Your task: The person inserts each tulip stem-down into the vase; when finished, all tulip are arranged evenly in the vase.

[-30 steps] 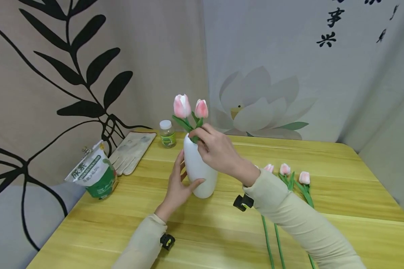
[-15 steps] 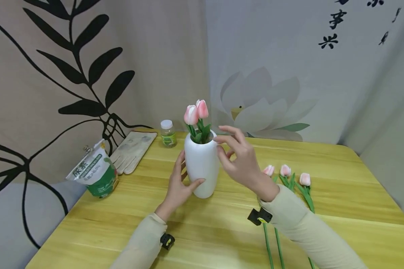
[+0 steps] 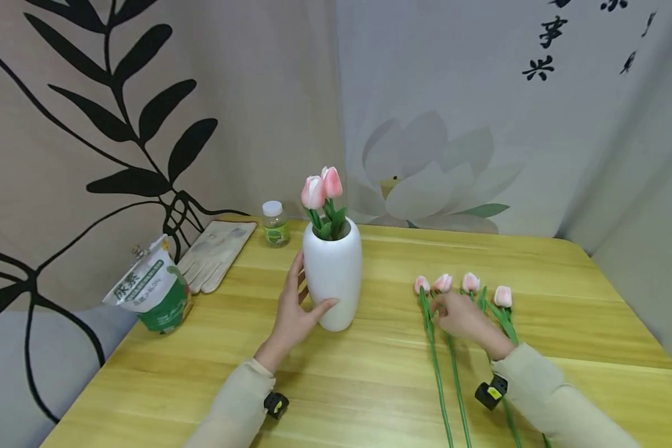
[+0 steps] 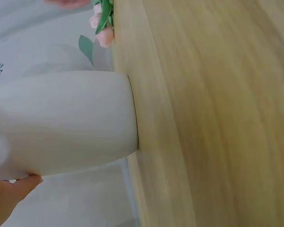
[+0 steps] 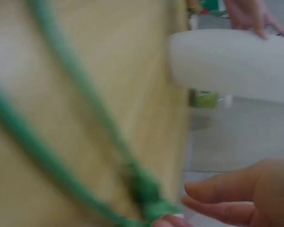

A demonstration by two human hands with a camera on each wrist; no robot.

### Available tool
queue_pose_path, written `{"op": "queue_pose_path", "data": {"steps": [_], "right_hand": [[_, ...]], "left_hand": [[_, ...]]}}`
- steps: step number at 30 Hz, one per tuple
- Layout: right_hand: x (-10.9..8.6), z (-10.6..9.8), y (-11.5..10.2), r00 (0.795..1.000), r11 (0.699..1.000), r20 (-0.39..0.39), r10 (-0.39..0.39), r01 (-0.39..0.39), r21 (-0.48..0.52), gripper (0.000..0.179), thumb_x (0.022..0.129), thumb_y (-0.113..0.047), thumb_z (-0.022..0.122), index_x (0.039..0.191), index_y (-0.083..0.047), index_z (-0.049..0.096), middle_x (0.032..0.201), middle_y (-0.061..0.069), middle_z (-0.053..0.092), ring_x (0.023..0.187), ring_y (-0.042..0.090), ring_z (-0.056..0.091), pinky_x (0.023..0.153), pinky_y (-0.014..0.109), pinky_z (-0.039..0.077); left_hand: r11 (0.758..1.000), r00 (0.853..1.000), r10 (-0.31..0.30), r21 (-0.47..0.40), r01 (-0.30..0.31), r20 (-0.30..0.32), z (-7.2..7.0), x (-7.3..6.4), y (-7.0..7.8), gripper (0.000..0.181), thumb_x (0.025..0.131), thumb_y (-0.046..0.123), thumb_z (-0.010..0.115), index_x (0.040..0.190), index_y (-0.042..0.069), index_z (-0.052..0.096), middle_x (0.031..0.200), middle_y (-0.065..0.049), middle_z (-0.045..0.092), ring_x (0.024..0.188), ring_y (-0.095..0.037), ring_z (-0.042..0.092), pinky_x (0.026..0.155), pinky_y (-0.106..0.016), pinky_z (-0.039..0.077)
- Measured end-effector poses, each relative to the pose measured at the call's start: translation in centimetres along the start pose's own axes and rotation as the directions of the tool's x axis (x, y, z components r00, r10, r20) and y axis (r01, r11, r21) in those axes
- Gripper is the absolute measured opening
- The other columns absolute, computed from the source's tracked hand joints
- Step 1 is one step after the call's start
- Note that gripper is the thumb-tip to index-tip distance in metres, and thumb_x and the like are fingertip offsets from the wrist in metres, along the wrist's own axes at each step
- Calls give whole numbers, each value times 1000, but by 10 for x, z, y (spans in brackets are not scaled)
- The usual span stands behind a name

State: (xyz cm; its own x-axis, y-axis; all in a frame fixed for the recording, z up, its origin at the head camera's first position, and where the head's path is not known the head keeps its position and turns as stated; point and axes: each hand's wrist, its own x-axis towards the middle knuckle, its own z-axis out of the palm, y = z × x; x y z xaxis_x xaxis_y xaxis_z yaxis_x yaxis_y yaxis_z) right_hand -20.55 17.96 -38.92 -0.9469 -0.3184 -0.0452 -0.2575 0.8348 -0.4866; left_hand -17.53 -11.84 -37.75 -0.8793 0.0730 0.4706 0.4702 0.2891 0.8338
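Observation:
A white vase [image 3: 333,277] [image 4: 66,123] [image 5: 227,61] stands upright mid-table with two pink tulips [image 3: 319,190] in its mouth. My left hand [image 3: 294,311] grips the vase's lower left side, thumb across the front. Several loose pink tulips [image 3: 470,283] lie on the wooden table [image 3: 369,386] to the right, their green stems [image 3: 434,361] [image 5: 85,104] running toward me. My right hand [image 3: 462,314] rests over those stems, just below the flower heads. In the blurred right wrist view its fingers [image 5: 236,198] are loosely bent and apart, beside a stem's leaf.
A green and white bag [image 3: 151,292] stands at the table's left edge. A pair of pale work gloves [image 3: 218,252] and a small capped bottle [image 3: 274,224] lie behind the vase by the wall. Printed cloth hangs close behind the table.
My right hand left the vase's mouth and dropped right onto the loose tulips. The second tulip now sits upright in the vase. The left hand kept its hold.

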Motion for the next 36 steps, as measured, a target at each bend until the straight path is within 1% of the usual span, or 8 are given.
{"op": "queue_pose_path", "data": {"steps": [8,12,21,28,30,32,34,36], "right_hand": [[-4,36,9,996,1000,-85,24,-25,-5,30,74,-3,65,102,3,59,57,3,48,45,10,36,41,19,28],[0,42,3,994,999,-112,-6,0,-52,33,70,0,66,103,2,60,69,7,57,59,15,43,50,23,34],[8,44,5,998,983,-30,50,-44,176,34,74,3,59,108,6,57,57,4,51,39,8,48,38,18,42],[6,27,-9,983,957,-185,-8,61,283,39,79,-2,62,116,1,53,93,13,56,57,12,55,44,22,46],[4,15,-20,962,954,-270,-43,120,276,39,80,-5,63,117,-2,52,96,13,55,62,14,56,46,21,47],[3,1,-32,914,948,-394,-99,208,243,39,80,-5,63,117,-2,51,94,13,55,65,16,57,47,18,48],[2,-18,-47,829,937,-539,-151,294,190,39,80,-3,63,116,0,50,93,14,55,67,15,58,49,13,48],[2,-40,-62,706,917,-682,-189,375,134,38,79,0,62,115,4,49,92,15,55,70,10,56,52,9,47]], "left_hand": [[1000,1000,14,-13,-14,14,3,1,3,93,72,2,71,142,9,10,144,-17,19,124,-44,33,96,-55,36],[1000,1000,3,-9,-3,14,4,1,2,94,72,2,71,142,11,10,145,-16,20,125,-42,33,97,-53,36],[1000,1000,6,-9,-6,7,4,0,-1,95,71,3,72,142,12,10,144,-16,21,124,-42,35,96,-53,37],[1000,1000,-1,-5,1,1,2,-1,-2,94,71,3,72,142,12,10,144,-16,21,124,-43,34,96,-54,37],[1000,1000,5,1,-5,-8,1,-2,-2,94,71,2,72,142,10,11,143,-17,22,124,-44,34,95,-55,37],[1000,1000,12,9,-12,-12,0,-2,-1,94,70,1,72,142,9,11,143,-18,22,123,-45,35,94,-55,37],[1000,1000,23,17,-23,-12,0,-2,-1,94,70,1,72,142,8,11,142,-19,23,122,-45,35,94,-55,38],[999,999,33,20,-33,-12,0,-1,-1,94,70,1,72,141,6,11,142,-20,23,122,-45,36,93,-55,38]]}}
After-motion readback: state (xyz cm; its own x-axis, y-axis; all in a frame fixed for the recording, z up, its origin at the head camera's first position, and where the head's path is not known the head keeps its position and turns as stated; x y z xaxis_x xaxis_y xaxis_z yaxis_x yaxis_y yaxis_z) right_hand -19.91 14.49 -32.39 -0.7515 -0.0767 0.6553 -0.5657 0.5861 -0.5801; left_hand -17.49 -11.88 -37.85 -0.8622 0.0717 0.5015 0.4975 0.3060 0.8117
